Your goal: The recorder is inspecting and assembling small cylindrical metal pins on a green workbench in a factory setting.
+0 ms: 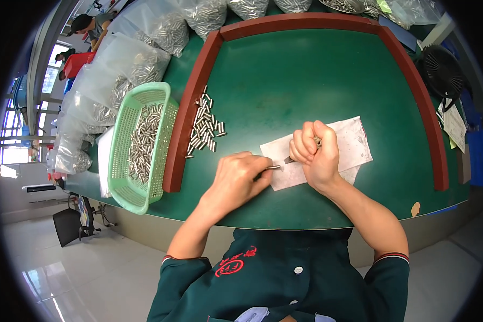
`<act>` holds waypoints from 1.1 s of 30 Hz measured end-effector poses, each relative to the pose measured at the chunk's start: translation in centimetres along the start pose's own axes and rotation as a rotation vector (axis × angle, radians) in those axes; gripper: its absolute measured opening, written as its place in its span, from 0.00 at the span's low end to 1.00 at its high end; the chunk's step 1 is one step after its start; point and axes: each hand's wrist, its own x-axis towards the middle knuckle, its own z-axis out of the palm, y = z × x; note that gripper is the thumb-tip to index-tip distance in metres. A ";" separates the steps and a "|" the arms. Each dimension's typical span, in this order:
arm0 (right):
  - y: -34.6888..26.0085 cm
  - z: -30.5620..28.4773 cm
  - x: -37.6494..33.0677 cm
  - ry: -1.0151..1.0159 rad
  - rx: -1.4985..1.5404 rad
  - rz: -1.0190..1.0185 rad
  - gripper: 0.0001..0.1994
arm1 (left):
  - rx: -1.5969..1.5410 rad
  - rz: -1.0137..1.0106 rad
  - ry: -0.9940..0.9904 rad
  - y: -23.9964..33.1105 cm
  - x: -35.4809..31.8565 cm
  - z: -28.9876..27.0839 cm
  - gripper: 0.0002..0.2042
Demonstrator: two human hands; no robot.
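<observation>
The person's left hand [240,174] pinches a small metal pin [274,167] at the left edge of a pale sheet [351,140], one end hidden in the grip. The right hand [319,154] clenches a tool [288,160], covering so much that I cannot tell its kind.

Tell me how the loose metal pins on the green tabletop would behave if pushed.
The pins would probably roll, being short and round-sided. Their shiny metal look suggests they are rigid and somewhat slippery. Pushed left, they would likely stop against the red-brown rail bordering the pile.
</observation>
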 end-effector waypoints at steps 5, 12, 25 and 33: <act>0.1 -0.1 -0.1 0.009 -0.001 0.002 0.19 | -0.006 -0.130 -0.059 0.7 0.2 0.9 0.07; 0.0 -0.1 -0.4 0.026 0.023 -0.012 0.19 | -0.049 -0.143 0.026 0.9 0.2 1.9 0.09; -0.6 -0.2 -0.6 0.001 -0.038 0.042 0.20 | -0.136 -0.296 0.135 1.1 -0.2 3.3 0.05; -0.2 -0.4 -0.5 0.019 -0.005 0.067 0.20 | -0.156 -0.322 0.132 1.1 -0.2 3.3 0.05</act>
